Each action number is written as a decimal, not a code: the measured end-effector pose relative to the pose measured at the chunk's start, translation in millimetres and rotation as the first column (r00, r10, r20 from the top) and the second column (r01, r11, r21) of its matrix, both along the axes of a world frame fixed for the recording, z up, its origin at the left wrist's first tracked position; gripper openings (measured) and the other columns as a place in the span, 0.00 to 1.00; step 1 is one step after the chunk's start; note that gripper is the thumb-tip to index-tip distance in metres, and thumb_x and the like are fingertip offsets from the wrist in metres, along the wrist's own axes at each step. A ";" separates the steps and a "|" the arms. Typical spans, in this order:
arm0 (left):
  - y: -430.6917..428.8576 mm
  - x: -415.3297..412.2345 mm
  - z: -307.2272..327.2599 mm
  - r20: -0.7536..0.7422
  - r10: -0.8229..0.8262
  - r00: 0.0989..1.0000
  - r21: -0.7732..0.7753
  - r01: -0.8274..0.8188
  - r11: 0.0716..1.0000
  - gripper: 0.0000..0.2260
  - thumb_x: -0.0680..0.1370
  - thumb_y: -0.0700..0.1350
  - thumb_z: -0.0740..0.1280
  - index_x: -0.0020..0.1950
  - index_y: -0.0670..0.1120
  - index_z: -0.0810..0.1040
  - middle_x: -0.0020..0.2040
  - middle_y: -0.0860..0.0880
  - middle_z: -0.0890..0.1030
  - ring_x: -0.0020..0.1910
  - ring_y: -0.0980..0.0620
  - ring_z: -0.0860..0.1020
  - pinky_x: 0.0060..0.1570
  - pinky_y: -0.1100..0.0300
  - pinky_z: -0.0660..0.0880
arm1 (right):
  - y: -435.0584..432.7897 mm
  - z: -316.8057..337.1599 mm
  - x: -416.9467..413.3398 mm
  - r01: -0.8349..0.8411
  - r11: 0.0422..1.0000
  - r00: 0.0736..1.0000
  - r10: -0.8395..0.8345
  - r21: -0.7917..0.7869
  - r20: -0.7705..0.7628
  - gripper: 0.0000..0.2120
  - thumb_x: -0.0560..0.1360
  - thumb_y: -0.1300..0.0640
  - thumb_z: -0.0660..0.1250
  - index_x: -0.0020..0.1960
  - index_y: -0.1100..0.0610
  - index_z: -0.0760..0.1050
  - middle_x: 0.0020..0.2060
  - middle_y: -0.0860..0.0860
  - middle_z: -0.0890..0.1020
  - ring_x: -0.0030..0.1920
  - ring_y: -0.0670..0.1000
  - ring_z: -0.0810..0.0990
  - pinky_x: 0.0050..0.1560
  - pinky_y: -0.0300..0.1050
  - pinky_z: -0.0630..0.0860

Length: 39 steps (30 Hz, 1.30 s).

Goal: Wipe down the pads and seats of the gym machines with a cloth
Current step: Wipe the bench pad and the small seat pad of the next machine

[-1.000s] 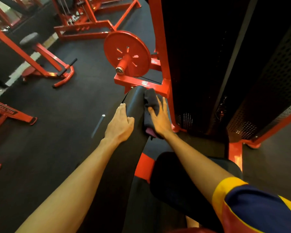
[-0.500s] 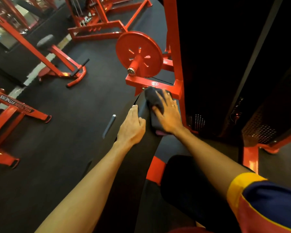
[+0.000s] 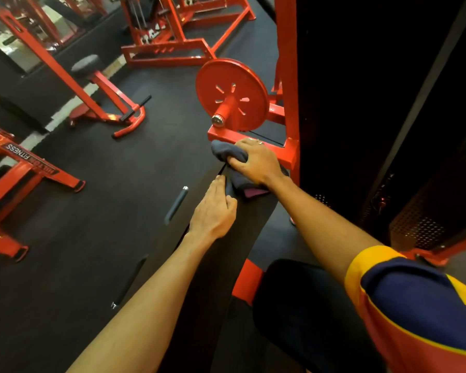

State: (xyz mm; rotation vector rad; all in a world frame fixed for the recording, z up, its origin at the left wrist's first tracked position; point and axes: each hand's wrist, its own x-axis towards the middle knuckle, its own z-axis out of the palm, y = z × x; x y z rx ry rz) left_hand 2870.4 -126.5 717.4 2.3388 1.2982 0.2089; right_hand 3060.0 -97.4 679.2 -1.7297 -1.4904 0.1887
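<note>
The pad [image 3: 242,232] runs up the middle, away from the person. The left hand [image 3: 215,211] rests on its left edge. Just ahead of it, the right hand [image 3: 256,162] holds the cloth [image 3: 226,152] on the pad's far end. Behind the cloth stands a disc [image 3: 232,90] — fixed to the post [image 3: 288,76] on the right. A bar [image 3: 176,204] lies on the floor [image 3: 92,211], left of the pad. A stool [image 3: 85,63] stands far back on the left.

Both arms reach forward, nearly straight. The left hand [image 3: 214,208] lies palm down with fingers straight and together; the right hand [image 3: 253,162], just ahead of it, curls its fingers round a cloth [image 3: 225,152]
</note>
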 end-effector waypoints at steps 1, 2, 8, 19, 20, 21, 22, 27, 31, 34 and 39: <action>0.4 0.6 0.6 0.000 -0.001 1.000 0.002 0.001 1.000 0.27 0.83 0.48 0.55 0.82 0.46 0.55 0.80 0.46 0.61 0.77 0.47 0.64 0.71 0.49 0.65 | -3.9 -0.4 -6.2 -0.007 1.000 0.999 0.006 0.025 0.051 0.21 0.72 0.38 0.62 0.53 0.53 0.81 0.52 0.48 0.83 0.55 0.52 0.78 0.59 0.53 0.74; 0.8 1.1 0.9 -0.001 -0.001 1.000 0.007 0.001 1.000 0.26 0.82 0.48 0.55 0.81 0.46 0.57 0.79 0.45 0.64 0.74 0.45 0.68 0.68 0.48 0.68 | -7.8 -3.1 -8.6 -0.060 0.997 0.990 0.054 0.045 0.129 0.22 0.72 0.39 0.62 0.55 0.54 0.81 0.55 0.49 0.83 0.59 0.54 0.77 0.64 0.53 0.72; 0.7 -4.1 -3.2 -0.035 -0.013 0.999 0.024 0.014 1.000 0.27 0.83 0.48 0.54 0.83 0.45 0.53 0.82 0.48 0.56 0.80 0.52 0.57 0.76 0.52 0.60 | -12.0 -4.8 17.2 -0.069 0.991 0.994 0.059 -0.113 -0.092 0.20 0.79 0.42 0.66 0.68 0.47 0.74 0.64 0.48 0.77 0.60 0.53 0.78 0.53 0.48 0.72; 2.8 -3.4 -5.5 -0.023 -0.013 1.000 0.061 0.014 0.998 0.28 0.83 0.47 0.54 0.82 0.46 0.53 0.82 0.49 0.56 0.80 0.52 0.57 0.74 0.51 0.62 | -64.1 -68.1 8.0 0.230 0.935 0.793 -0.341 -0.270 -0.505 0.27 0.78 0.34 0.59 0.74 0.41 0.65 0.70 0.49 0.75 0.68 0.57 0.75 0.67 0.55 0.73; 3.2 -3.3 -6.2 -0.025 -0.014 1.000 0.064 0.016 0.998 0.28 0.83 0.47 0.55 0.82 0.46 0.54 0.82 0.49 0.56 0.80 0.51 0.57 0.74 0.51 0.62 | -56.6 -61.5 1.9 0.264 0.924 0.797 -0.371 -0.276 -0.477 0.28 0.78 0.37 0.60 0.76 0.44 0.64 0.72 0.51 0.73 0.71 0.58 0.73 0.69 0.56 0.71; 3.1 -2.6 -6.4 -0.027 -0.014 1.000 0.068 0.016 0.998 0.28 0.83 0.47 0.55 0.82 0.45 0.54 0.82 0.49 0.56 0.80 0.51 0.57 0.74 0.50 0.62 | -50.1 -52.5 -8.6 0.294 0.921 0.819 -0.381 -0.255 -0.429 0.30 0.79 0.38 0.59 0.78 0.46 0.63 0.75 0.52 0.70 0.74 0.59 0.69 0.73 0.58 0.67; 3.3 -1.8 -6.5 -0.028 -0.012 1.000 0.071 0.013 0.997 0.27 0.83 0.47 0.55 0.82 0.45 0.54 0.82 0.49 0.56 0.80 0.51 0.57 0.74 0.51 0.62 | -46.9 -42.1 -22.1 0.313 0.924 0.848 -0.376 -0.218 -0.373 0.32 0.78 0.38 0.58 0.80 0.47 0.61 0.78 0.52 0.66 0.78 0.59 0.63 0.77 0.61 0.60; 0.5 1.1 1.2 -0.012 0.003 1.000 0.019 -0.003 1.000 0.24 0.82 0.47 0.56 0.78 0.47 0.60 0.76 0.46 0.67 0.72 0.43 0.70 0.65 0.46 0.69 | -64.6 -33.1 -47.4 -0.003 1.000 0.999 0.003 -0.015 -0.050 0.31 0.79 0.41 0.58 0.81 0.46 0.60 0.82 0.47 0.58 0.83 0.59 0.46 0.80 0.64 0.44; -8.2 -6.8 2.4 -0.074 -0.008 0.997 0.045 0.011 0.999 0.26 0.85 0.49 0.54 0.82 0.44 0.54 0.82 0.46 0.58 0.79 0.47 0.60 0.73 0.48 0.62 | -54.9 -31.0 -23.6 0.030 0.996 0.998 -0.034 -0.087 -0.048 0.32 0.78 0.39 0.56 0.80 0.49 0.63 0.82 0.48 0.58 0.83 0.56 0.49 0.79 0.65 0.50; -21.5 -32.3 -0.1 -0.097 0.015 0.995 0.062 -0.009 0.998 0.28 0.85 0.53 0.55 0.82 0.43 0.53 0.82 0.46 0.57 0.80 0.47 0.59 0.73 0.46 0.63 | -66.7 -19.2 -56.1 0.034 0.996 0.997 -0.040 -0.088 -0.065 0.32 0.75 0.41 0.57 0.77 0.49 0.68 0.80 0.47 0.62 0.82 0.58 0.49 0.80 0.65 0.46; -61.1 -103.1 -4.1 -0.122 0.050 0.991 0.035 -0.046 0.998 0.31 0.84 0.58 0.57 0.82 0.44 0.53 0.81 0.45 0.58 0.79 0.47 0.60 0.72 0.46 0.65 | -99.2 -27.5 -87.5 -0.266 0.964 0.943 0.265 -0.026 0.203 0.31 0.73 0.40 0.61 0.75 0.46 0.71 0.79 0.51 0.64 0.82 0.58 0.51 0.80 0.63 0.43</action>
